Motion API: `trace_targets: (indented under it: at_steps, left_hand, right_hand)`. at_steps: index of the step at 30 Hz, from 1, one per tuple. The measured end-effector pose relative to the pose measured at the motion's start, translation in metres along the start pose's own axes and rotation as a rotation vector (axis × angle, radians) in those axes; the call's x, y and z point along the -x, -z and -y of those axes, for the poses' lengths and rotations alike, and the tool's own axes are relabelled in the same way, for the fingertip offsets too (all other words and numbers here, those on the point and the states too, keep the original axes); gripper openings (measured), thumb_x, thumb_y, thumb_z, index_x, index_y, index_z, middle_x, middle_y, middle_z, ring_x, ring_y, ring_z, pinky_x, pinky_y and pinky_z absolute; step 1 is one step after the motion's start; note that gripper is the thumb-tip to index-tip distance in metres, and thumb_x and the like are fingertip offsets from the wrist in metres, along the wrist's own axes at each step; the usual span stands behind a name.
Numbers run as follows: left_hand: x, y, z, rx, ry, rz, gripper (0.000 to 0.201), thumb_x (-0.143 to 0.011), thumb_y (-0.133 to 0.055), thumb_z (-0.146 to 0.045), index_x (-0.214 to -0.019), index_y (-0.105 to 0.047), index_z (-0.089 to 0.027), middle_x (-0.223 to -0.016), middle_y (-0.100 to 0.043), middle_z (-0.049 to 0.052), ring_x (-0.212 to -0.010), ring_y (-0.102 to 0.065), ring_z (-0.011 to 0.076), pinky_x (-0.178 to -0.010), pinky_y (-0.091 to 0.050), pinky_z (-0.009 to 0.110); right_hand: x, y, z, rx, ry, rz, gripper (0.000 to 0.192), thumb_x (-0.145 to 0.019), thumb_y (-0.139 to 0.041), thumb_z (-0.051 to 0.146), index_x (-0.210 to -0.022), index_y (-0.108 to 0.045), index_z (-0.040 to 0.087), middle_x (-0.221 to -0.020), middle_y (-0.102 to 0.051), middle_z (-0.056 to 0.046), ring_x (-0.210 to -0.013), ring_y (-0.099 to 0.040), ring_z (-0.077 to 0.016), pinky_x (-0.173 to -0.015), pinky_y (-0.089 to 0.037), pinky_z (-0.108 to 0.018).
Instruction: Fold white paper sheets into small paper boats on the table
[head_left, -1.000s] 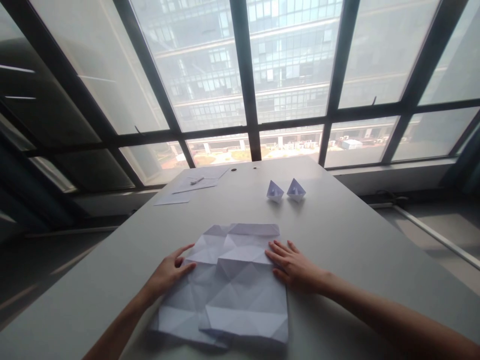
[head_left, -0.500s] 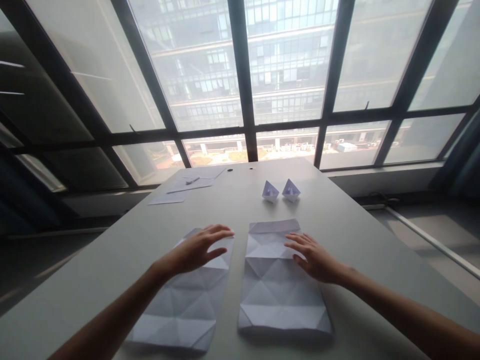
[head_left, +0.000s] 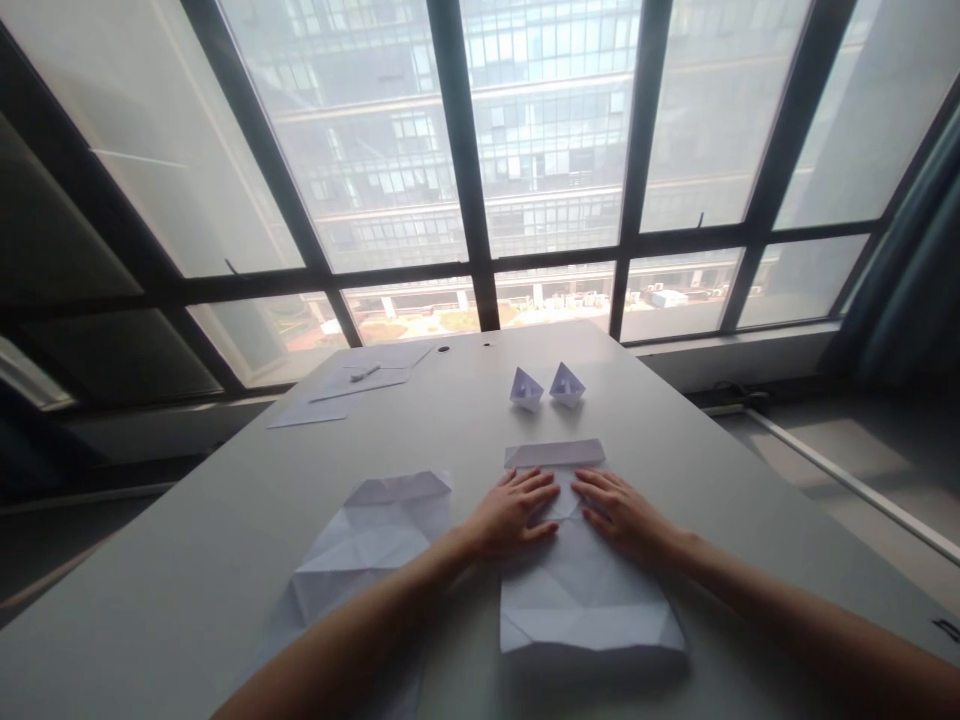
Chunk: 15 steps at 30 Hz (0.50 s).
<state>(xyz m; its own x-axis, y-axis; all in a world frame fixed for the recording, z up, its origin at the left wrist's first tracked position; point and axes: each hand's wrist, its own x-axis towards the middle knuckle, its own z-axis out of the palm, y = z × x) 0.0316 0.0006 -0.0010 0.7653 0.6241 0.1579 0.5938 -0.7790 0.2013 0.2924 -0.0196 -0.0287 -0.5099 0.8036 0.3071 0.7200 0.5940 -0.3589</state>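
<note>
A creased white sheet of paper [head_left: 581, 570] lies in front of me on the right, its far edge folded into a strip. My left hand [head_left: 517, 510] rests flat on its left side, fingers spread. On the right side of the same sheet lies my right hand [head_left: 619, 510], also flat with fingers apart. The two hands almost meet near the sheet's middle. A second creased paper sheet [head_left: 375, 535] is to the left, partly hidden under my left forearm.
Two small folded paper shapes [head_left: 527, 390] stand beyond the sheets. Flat papers [head_left: 315, 408] with a pen-like object [head_left: 366, 374] on them lie at the far left of the white table [head_left: 225, 520]. Large windows rise behind the table.
My left hand has moved right, from above the left sheet onto the right sheet. My right hand has settled on the right sheet. The view has shifted slightly right.
</note>
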Motion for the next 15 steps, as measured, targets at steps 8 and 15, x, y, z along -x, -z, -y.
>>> trace_targets:
  at_steps: [8, 15]
  left_hand:
    - [0.039, 0.005, -0.008, -0.046, 0.079, 0.098, 0.074, -0.093, -0.049, -0.063, -0.156, -0.027, -0.031, -0.163, -0.019, 0.005, -0.149, -0.010, 0.0399, -0.118, -0.013, 0.059]
    - [0.043, 0.006, -0.012, -0.039, 0.106, 0.113, 0.076, -0.091, -0.051, -0.064, -0.156, -0.025, -0.032, -0.163, -0.017, 0.005, -0.149, -0.009, 0.0399, -0.118, -0.012, 0.060]
  right_hand:
    - [0.003, -0.001, 0.019, -0.026, 0.066, 0.030, 0.046, -0.093, -0.052, 0.033, -0.138, -0.056, 0.024, -0.146, -0.051, -0.011, -0.134, -0.046, -0.0279, -0.113, -0.035, -0.048]
    - [0.004, 0.008, 0.021, -0.034, 0.100, 0.157, 0.067, -0.087, -0.061, 0.052, -0.147, -0.045, 0.027, -0.156, -0.037, -0.011, -0.142, -0.035, -0.0325, -0.116, -0.028, -0.052]
